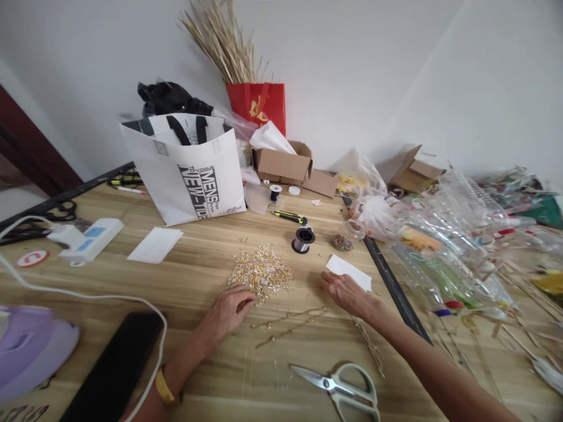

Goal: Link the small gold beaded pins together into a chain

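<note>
A heap of small gold and clear beads lies mid-table. My left hand rests at its lower left edge, fingers curled and fingertips near the beads; anything between them is too small to make out. My right hand is closed at the near left corner of a white card, its fingertips pressed together, and whatever they hold is hidden. Between the hands, a thin gold chain with small beads lies on the wood in a long loop. Scissors with pale handles lie partly open nearer to me.
A wire spool, a yellow-black utility knife and a small jar of beads sit behind the heap. A white shopping bag stands behind left. A black phone and white cable lie left; clear plastic packaging crowds the right.
</note>
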A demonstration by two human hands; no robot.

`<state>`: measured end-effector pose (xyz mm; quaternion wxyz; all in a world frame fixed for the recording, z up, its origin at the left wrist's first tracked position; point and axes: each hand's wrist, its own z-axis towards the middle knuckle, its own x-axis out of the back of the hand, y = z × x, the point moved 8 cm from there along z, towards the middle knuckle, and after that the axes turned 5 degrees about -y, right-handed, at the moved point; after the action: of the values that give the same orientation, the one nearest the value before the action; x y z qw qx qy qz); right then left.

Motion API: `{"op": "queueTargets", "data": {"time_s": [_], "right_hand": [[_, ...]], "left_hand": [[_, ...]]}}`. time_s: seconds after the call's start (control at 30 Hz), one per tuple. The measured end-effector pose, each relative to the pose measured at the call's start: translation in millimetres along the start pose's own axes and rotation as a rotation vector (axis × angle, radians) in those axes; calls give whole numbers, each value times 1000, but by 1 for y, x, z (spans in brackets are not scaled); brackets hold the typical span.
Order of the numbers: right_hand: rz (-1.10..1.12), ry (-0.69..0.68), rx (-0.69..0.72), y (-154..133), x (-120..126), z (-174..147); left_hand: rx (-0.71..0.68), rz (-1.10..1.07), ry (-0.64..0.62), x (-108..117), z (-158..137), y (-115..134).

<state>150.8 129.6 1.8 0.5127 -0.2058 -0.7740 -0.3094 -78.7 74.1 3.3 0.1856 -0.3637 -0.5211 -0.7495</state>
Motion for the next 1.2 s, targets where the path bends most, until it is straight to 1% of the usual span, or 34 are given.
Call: {"op": "queueTargets", "data": {"time_s": [0.13,0.33,0.43,0.57,0.73,0.97,1.2], "right_hand": [[77,25,3,0,-2,-1],[198,59,-32,5,-6,0],[188,69,12,-3,-1,2],[122,53,88,-19,2,5],[78,51,87,-23,-5,11],[290,70,-10,-9,-1,14],[487,106,-70,-2,5,12]], "left_hand": [[-3,-14,-1,1,0,1],[8,-17,-19,-1,1,0],[12,-3,-14,-1,0,-1],[14,0,-19,-3,0,-1],[16,7,-21,-1,1,0],[12,25,-43,-2,1,3],[-4,27,-38,-2,1,2]]}}
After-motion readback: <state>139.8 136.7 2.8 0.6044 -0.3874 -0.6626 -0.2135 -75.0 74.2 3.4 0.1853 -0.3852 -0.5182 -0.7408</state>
